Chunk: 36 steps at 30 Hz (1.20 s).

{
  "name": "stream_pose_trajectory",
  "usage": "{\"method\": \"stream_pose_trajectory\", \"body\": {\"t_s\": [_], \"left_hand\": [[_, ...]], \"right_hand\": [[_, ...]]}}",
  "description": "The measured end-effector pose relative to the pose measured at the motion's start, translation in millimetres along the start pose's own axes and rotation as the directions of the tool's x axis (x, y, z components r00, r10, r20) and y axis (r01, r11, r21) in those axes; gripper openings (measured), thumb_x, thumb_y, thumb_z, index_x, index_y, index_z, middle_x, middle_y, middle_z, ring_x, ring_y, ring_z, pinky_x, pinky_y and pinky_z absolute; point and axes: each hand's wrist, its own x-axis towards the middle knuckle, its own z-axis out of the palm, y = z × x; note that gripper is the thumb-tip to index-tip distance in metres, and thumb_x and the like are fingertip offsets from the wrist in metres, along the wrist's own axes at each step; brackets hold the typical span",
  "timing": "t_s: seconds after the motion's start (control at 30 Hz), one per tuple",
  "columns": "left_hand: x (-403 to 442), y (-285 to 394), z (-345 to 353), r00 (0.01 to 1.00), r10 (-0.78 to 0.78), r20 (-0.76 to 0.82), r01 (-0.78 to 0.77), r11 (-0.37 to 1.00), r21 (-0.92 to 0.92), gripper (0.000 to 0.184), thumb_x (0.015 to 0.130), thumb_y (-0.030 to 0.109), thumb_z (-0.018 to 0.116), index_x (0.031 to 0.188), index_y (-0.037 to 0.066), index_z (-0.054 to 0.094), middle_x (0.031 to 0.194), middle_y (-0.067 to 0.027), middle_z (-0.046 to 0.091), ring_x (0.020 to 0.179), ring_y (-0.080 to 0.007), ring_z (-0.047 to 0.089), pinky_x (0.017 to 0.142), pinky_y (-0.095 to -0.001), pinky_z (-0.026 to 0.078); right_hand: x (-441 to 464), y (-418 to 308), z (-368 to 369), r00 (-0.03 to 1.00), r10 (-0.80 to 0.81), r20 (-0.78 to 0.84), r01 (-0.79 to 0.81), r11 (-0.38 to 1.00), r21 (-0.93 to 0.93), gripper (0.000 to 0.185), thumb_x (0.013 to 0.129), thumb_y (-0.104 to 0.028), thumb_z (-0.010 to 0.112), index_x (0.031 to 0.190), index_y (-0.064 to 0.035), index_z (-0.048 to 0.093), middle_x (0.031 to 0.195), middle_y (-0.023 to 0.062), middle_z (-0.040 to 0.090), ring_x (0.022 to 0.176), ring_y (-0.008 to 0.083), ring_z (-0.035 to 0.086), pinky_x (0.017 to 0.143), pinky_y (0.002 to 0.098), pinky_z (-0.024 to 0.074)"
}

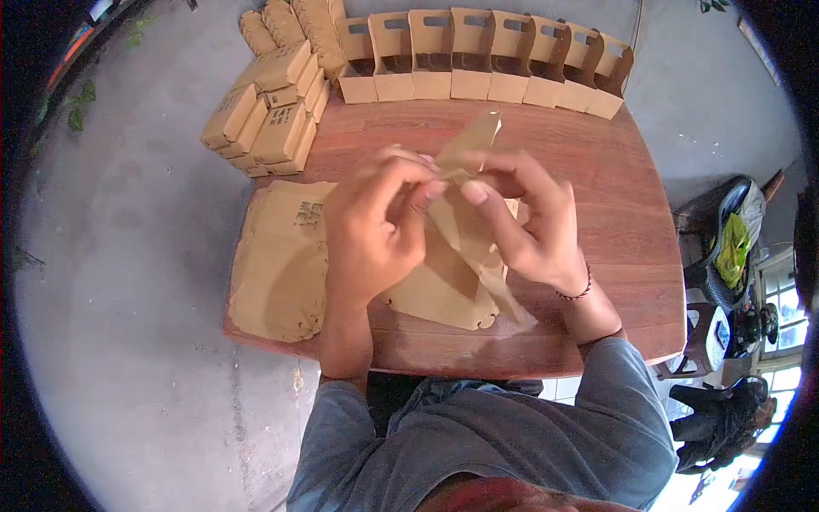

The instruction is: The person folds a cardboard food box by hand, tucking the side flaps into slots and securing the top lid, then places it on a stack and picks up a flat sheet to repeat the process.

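Observation:
My left hand (375, 226) and my right hand (533, 218) meet above the table, thumbs and fingertips pinched together on a long, glossy brown strip (476, 143). It looks like packing tape, though the blur leaves that uncertain. One end sticks up past my fingers; the other hangs down towards the table edge, where it looks shiny and partly see-through. Beneath my hands lies a flat brown cardboard blank (439, 286), partly covered by them. Left of my left wrist, flat cardboard blanks (277, 260) printed "EAT ME!" rest at the table's edge.
Several folded "EAT ME!" boxes (277, 136) are stacked at the back left. A row of open cardboard carriers (473, 84) with handle holes lines the back of the wooden table (614, 222). At right stand a chair (704, 337) and a person in dark clothes (721, 418).

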Motion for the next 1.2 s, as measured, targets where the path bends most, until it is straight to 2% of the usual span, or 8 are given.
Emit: {"method": "stream_pose_trajectory", "body": {"t_s": [0.1, 0.37, 0.47, 0.53, 0.57, 0.63, 0.87, 1.2], "left_hand": [[1, -9, -12, 0.993, -0.092, -0.077, 0.093, 0.996, 0.010, 0.007, 0.082, 0.001, 0.070, 0.081, 0.001, 0.062, 0.083, -0.0115, 0.068, 0.080, -0.0257, 0.067, 0.071, -0.0326, 0.050], [1, -12, -19, 0.979, -0.205, 0.008, 0.205, 0.971, -0.125, 0.009, 0.087, 0.006, 0.070, 0.087, -0.002, 0.065, 0.085, -0.0124, 0.069, 0.083, -0.0226, 0.068, 0.073, -0.0286, 0.050], [4, -8, -10, 0.980, -0.174, -0.096, 0.168, 0.984, -0.065, 0.013, 0.086, 0.011, 0.072, 0.094, 0.001, 0.069, 0.099, -0.0124, 0.070, 0.100, -0.0278, 0.066, 0.083, -0.0335, 0.051], [13, 6, -12, 0.989, 0.148, 0.008, -0.148, 0.984, 0.100, 0.024, 0.081, 0.021, 0.077, 0.101, 0.008, 0.072, 0.119, -0.0073, 0.066, 0.122, -0.0321, 0.056, 0.101, -0.0468, 0.042], [12, 10, -14, 0.988, 0.152, 0.012, -0.152, 0.984, 0.096, 0.024, 0.081, 0.021, 0.077, 0.101, 0.008, 0.072, 0.119, -0.0073, 0.066, 0.122, -0.0321, 0.056, 0.101, -0.0468, 0.042], [7, 17, -18, 0.919, 0.205, 0.336, -0.266, 0.952, 0.148, 0.040, 0.068, 0.033, 0.085, 0.101, 0.013, 0.075, 0.128, -0.0075, 0.064, 0.133, -0.0372, 0.046, 0.111, -0.0532, 0.032], [0, -2, -3, 0.953, 0.243, 0.178, -0.261, 0.961, 0.088, 0.027, 0.066, 0.026, 0.083, 0.091, 0.020, 0.076, 0.120, 0.0034, 0.067, 0.132, -0.0320, 0.048, 0.111, -0.0599, 0.024], [2, 3, -3, 0.983, 0.182, 0.015, -0.183, 0.982, 0.045, 0.015, 0.073, 0.016, 0.081, 0.077, 0.010, 0.067, 0.095, -0.0006, 0.065, 0.117, -0.0302, 0.057, 0.106, -0.0569, 0.033]], "right_hand": [[2, 0, -4, 0.980, 0.193, 0.044, -0.197, 0.935, 0.294, 0.020, 0.090, -0.016, 0.070, 0.103, -0.0022, 0.063, 0.080, 0.0102, 0.072, 0.077, 0.0141, 0.072, 0.067, 0.0290, 0.0545], [9, 12, -13, 0.833, 0.356, 0.424, -0.471, 0.858, 0.204, 0.018, 0.087, -0.017, 0.075, 0.089, -0.0007, 0.067, 0.067, -0.0002, 0.067, 0.057, 0.0027, 0.056, 0.051, 0.0194, 0.0410], [17, 15, -15, 0.833, 0.434, 0.344, -0.536, 0.789, 0.301, 0.017, 0.087, -0.017, 0.075, 0.089, -0.0019, 0.067, 0.067, -0.0017, 0.066, 0.056, 0.0022, 0.055, 0.051, 0.0184, 0.0424], [21, 26, -15, 0.846, 0.440, 0.301, -0.527, 0.775, 0.347, 0.016, 0.087, -0.016, 0.075, 0.089, -0.0019, 0.067, 0.067, -0.0010, 0.066, 0.056, 0.0023, 0.056, 0.051, 0.0187, 0.0436], [22, 30, -15, 0.856, 0.446, 0.262, -0.517, 0.761, 0.392, 0.016, 0.087, -0.015, 0.074, 0.090, -0.0018, 0.066, 0.067, -0.0004, 0.067, 0.057, 0.0024, 0.057, 0.051, 0.0189, 0.0447], [22, 30, -14, 0.852, 0.461, 0.248, -0.523, 0.740, 0.422, 0.017, 0.087, -0.016, 0.075, 0.090, -0.0024, 0.065, 0.067, -0.0009, 0.066, 0.057, 0.0028, 0.057, 0.051, 0.0183, 0.0453], [18, 16, -21, 0.852, 0.432, 0.297, -0.521, 0.633, 0.572, 0.014, 0.088, -0.014, 0.073, 0.088, -0.0037, 0.063, 0.068, -0.0028, 0.064, 0.059, 0.0026, 0.057, 0.053, 0.0179, 0.0449], [8, -1, -5, 0.863, 0.476, 0.169, -0.490, 0.708, 0.508, 0.017, 0.089, -0.014, 0.073, 0.092, 0.0018, 0.070, 0.074, 0.0030, 0.069, 0.065, 0.0043, 0.061, 0.061, 0.0190, 0.0500]]}}
